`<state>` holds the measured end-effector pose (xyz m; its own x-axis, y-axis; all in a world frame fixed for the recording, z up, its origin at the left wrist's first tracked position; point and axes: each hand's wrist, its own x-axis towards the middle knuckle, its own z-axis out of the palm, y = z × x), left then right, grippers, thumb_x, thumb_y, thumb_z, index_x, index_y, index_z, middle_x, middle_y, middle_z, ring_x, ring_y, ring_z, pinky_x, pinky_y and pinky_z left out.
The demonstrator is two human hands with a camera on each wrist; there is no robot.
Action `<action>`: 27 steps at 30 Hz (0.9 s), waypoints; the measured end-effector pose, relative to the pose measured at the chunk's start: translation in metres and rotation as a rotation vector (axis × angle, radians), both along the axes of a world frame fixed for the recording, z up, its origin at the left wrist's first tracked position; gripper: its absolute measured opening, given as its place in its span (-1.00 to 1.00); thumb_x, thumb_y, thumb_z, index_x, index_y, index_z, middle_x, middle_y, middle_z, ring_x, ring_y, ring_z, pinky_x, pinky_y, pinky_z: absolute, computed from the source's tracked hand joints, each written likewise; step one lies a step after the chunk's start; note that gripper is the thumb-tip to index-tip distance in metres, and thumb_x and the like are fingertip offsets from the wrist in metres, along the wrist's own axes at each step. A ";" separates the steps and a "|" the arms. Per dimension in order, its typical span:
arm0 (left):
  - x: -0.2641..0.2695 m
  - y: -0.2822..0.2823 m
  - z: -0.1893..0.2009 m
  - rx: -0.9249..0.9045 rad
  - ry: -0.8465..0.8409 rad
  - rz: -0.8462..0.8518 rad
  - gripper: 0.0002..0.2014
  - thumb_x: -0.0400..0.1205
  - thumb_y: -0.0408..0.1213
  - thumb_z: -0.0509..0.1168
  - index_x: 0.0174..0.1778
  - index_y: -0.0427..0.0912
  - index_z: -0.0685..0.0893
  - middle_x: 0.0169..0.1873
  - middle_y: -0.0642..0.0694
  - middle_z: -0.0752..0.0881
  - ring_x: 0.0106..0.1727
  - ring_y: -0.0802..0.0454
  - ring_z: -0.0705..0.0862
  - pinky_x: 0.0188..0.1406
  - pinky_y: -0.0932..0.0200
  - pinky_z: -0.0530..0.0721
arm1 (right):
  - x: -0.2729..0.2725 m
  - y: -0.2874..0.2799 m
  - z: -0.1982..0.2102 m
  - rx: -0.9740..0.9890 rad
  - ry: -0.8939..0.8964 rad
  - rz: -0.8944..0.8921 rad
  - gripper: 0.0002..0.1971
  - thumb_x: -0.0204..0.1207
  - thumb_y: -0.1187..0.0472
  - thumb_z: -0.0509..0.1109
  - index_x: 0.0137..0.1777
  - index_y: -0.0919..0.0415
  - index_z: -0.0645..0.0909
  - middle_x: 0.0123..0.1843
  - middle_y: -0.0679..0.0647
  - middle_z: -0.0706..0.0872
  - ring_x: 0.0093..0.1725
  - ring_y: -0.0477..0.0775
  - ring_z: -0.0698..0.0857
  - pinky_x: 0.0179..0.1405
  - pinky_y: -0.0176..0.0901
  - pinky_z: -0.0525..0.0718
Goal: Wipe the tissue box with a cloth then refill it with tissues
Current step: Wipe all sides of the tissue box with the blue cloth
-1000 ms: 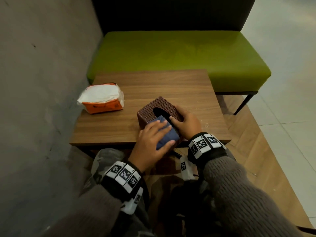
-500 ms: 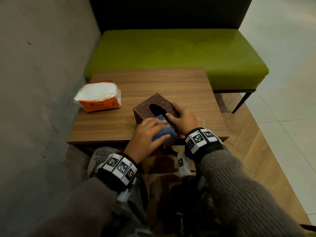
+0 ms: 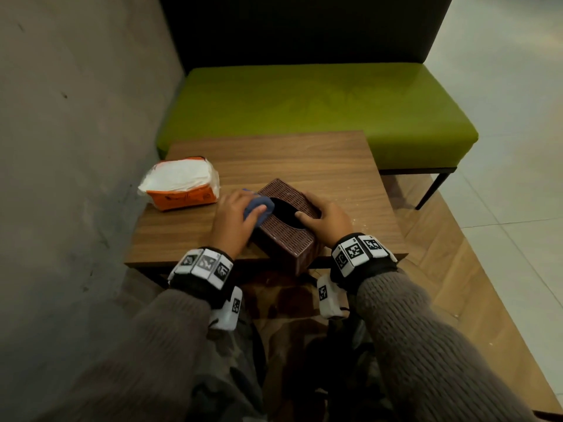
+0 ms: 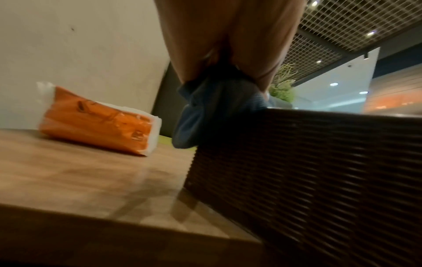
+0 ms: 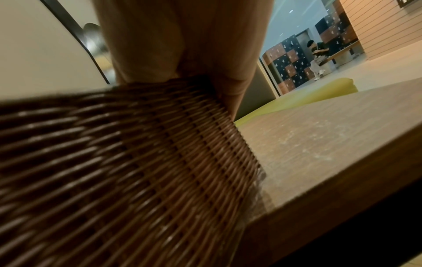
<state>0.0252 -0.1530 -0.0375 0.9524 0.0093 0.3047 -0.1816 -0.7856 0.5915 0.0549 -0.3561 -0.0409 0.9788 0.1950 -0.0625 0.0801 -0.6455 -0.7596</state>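
A brown woven tissue box (image 3: 289, 242) with a dark oval opening stands near the front edge of the wooden table (image 3: 304, 159). My left hand (image 3: 233, 220) grips a bunched blue cloth (image 3: 257, 205) and presses it on the box's top left edge. In the left wrist view the cloth (image 4: 217, 108) hangs over the edge of the box (image 4: 308, 171). My right hand (image 3: 327, 219) holds the box's right side, with one finger lying on top beside the opening. The right wrist view shows the box's woven wall (image 5: 137, 153) up close. An orange tissue pack (image 3: 182, 187) lies at the table's left.
A grey wall (image 3: 76, 147) runs close along the table's left side. A green bench (image 3: 304, 111) stands right behind the table. The tissue pack (image 4: 98, 121) lies a short way left of the box. Bare wood lies behind and right of the box.
My left hand has carried the cloth from the near end of the box's top to its far left edge. The right hand has stayed on the box's right side.
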 end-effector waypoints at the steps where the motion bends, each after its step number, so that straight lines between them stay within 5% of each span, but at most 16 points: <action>1: -0.009 -0.008 -0.001 0.005 -0.002 -0.022 -0.67 0.56 -0.14 0.27 0.13 -0.26 0.69 0.07 -0.20 0.69 0.18 -0.18 0.57 0.17 0.20 0.34 | 0.001 0.000 0.000 -0.003 0.002 0.000 -0.45 0.54 0.07 0.43 0.54 0.00 0.44 0.37 0.05 0.67 0.32 0.08 0.65 0.20 -0.18 0.57; 6: -0.052 -0.020 -0.004 0.045 -0.024 -0.358 -0.64 0.60 -0.03 0.21 0.18 -0.16 0.67 0.16 -0.04 0.65 0.25 0.08 0.47 0.29 0.29 0.32 | 0.006 -0.001 0.001 -0.029 0.007 0.044 -0.43 0.53 0.07 0.44 0.54 0.02 0.44 0.39 0.10 0.66 0.34 0.10 0.64 0.29 -0.06 0.59; 10: -0.007 0.010 0.001 0.011 -0.005 -0.077 -0.62 0.56 -0.05 0.24 0.12 -0.25 0.71 0.06 -0.18 0.70 0.14 -0.09 0.58 0.12 0.39 0.29 | 0.010 -0.005 0.006 0.026 0.118 0.123 -0.38 0.53 0.09 0.46 0.57 0.06 0.39 0.45 0.08 0.60 0.40 0.06 0.59 0.36 -0.16 0.53; 12: -0.007 0.011 -0.001 -0.031 0.017 0.019 -0.69 0.57 -0.15 0.30 0.12 -0.27 0.72 0.04 -0.19 0.69 0.13 -0.13 0.59 0.08 0.37 0.31 | 0.016 -0.005 0.012 -0.102 0.095 0.151 -0.34 0.53 -0.05 0.42 0.60 -0.01 0.32 0.50 0.10 0.53 0.47 0.15 0.51 0.43 -0.02 0.49; 15: -0.019 -0.002 -0.007 -0.019 0.034 0.105 -0.73 0.60 -0.20 0.32 0.18 -0.22 0.70 0.03 -0.18 0.64 0.16 -0.12 0.55 0.10 0.23 0.40 | 0.007 -0.004 0.028 -0.453 0.030 0.179 0.02 0.34 -0.38 0.39 0.69 -0.09 -0.03 0.70 0.12 0.12 0.65 0.24 0.13 0.54 0.38 0.24; 18: -0.022 -0.009 -0.007 0.002 0.022 0.179 -0.72 0.60 -0.18 0.33 0.18 -0.20 0.69 0.02 -0.19 0.62 0.15 -0.15 0.52 0.08 0.14 0.42 | -0.013 -0.001 0.032 -0.564 0.150 0.270 0.42 0.09 -0.45 0.52 0.66 0.09 -0.41 0.73 0.05 -0.28 0.70 0.16 -0.20 0.54 0.46 0.09; 20: -0.029 -0.010 -0.007 -0.004 0.019 0.102 -0.67 0.58 -0.13 0.34 0.21 -0.19 0.68 0.06 -0.15 0.63 0.17 -0.11 0.50 0.13 0.20 0.38 | -0.015 -0.002 0.027 -0.582 0.157 0.245 0.44 0.13 -0.34 0.59 0.66 0.20 -0.40 0.72 0.08 -0.27 0.69 0.17 -0.25 0.58 0.34 0.08; 24: -0.049 0.010 -0.007 0.002 0.008 -0.308 -0.52 0.51 0.05 0.27 0.26 -0.15 0.67 0.19 -0.03 0.64 0.26 0.09 0.46 0.31 0.43 0.29 | -0.006 0.001 0.019 -0.474 0.063 0.229 0.31 0.14 -0.09 0.68 0.67 0.34 -0.15 0.67 0.22 0.01 0.67 0.27 -0.08 0.66 0.08 0.03; 27: -0.026 0.022 0.001 0.004 0.052 -0.349 -0.57 0.53 0.00 0.24 0.22 -0.17 0.68 0.16 -0.09 0.67 0.24 0.08 0.52 0.28 0.37 0.33 | -0.003 0.003 0.015 -0.420 0.043 0.227 0.29 0.11 -0.03 0.70 0.65 0.36 -0.08 0.63 0.24 0.09 0.64 0.30 0.00 0.64 0.10 0.08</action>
<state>-0.0009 -0.1307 -0.0368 0.9123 -0.3203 0.2551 -0.4090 -0.6842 0.6038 0.0516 -0.3526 -0.0258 0.9093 0.3527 -0.2207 0.2287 -0.8669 -0.4428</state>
